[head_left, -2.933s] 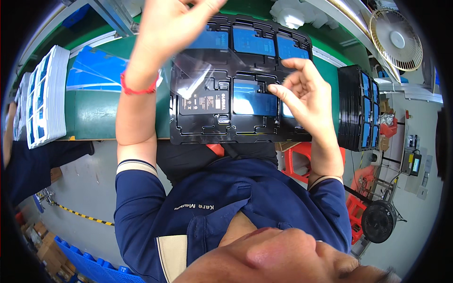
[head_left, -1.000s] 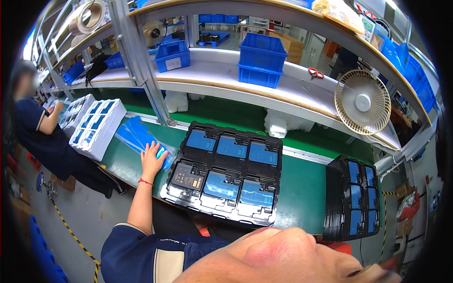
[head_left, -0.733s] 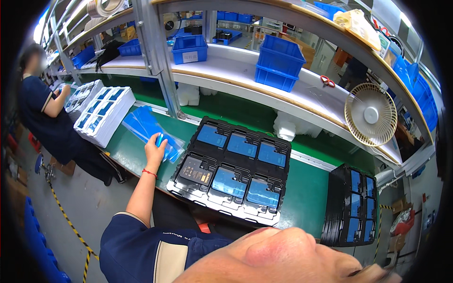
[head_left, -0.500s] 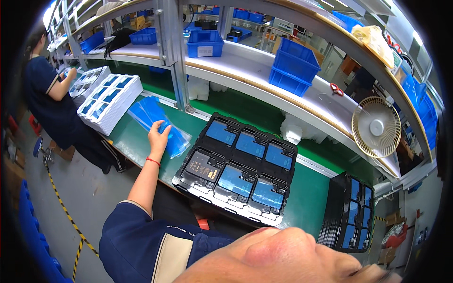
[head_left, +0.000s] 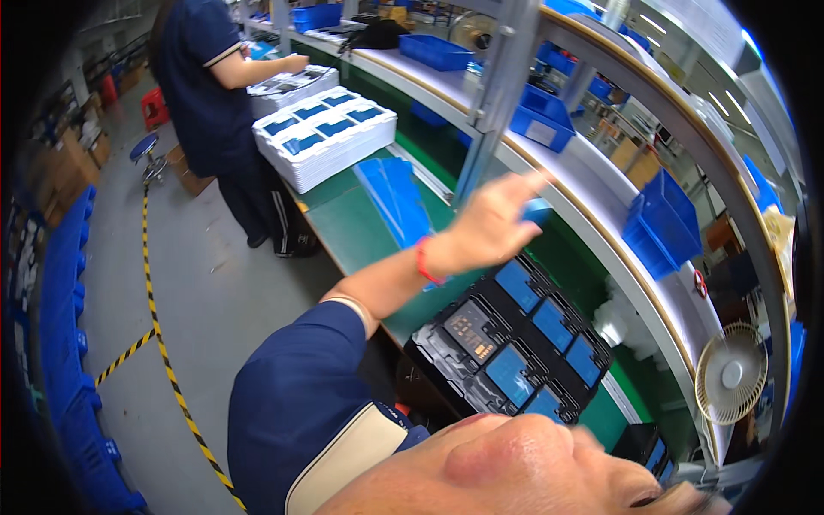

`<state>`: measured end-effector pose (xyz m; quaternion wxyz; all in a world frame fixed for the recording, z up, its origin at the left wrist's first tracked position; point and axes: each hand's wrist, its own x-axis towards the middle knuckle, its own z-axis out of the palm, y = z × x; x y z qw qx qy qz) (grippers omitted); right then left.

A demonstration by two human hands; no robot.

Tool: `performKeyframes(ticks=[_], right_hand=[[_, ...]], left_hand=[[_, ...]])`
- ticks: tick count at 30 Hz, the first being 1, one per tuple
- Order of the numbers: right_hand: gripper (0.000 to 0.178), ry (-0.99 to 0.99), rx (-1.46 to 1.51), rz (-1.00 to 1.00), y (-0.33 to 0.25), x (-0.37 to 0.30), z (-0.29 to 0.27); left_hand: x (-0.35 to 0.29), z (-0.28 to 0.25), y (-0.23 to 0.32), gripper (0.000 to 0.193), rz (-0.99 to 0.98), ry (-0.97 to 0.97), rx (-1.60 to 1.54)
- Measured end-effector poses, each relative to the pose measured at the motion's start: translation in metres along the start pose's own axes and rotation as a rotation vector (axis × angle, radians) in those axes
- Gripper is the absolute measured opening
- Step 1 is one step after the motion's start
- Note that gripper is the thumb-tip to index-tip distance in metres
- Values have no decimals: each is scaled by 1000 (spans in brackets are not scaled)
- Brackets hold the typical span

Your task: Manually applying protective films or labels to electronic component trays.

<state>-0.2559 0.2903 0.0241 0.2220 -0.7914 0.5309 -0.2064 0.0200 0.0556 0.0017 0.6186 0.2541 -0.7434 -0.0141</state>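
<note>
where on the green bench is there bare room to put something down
Bare green mat lies between the white tray stack and the black tray, left of the blue sheets. The left hand is raised above its far end. Crowded: the black tray fills the bench nearer the fan.

A stack of thin blue sheets (head_left: 396, 199) lies flat on the green bench, at about ten o'clock from the picture's middle. The sheets are glossy, long and narrow, and slightly fanned, so that two or three edges show. Their near end reaches toward five o'clock.

At four o'clock from the sheets lies a black moulded tray (head_left: 506, 348) with two rows of pockets. Most pockets hold blue-faced rectangular panels; the one nearest eight o'clock holds a dark part with orange marks. The tray sits flat, skewed to the bench edge, apart from the sheets.
</note>
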Motion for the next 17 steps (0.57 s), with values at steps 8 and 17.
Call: performKeyframes(ticks=[8, 17], right_hand=[[35, 552, -80, -297, 20, 176, 51], [16, 732, 421, -53, 78, 170, 63]], left_hand=[[-36, 50, 19, 78, 169, -365, -244], [-25, 54, 0, 88, 75, -400, -257]])
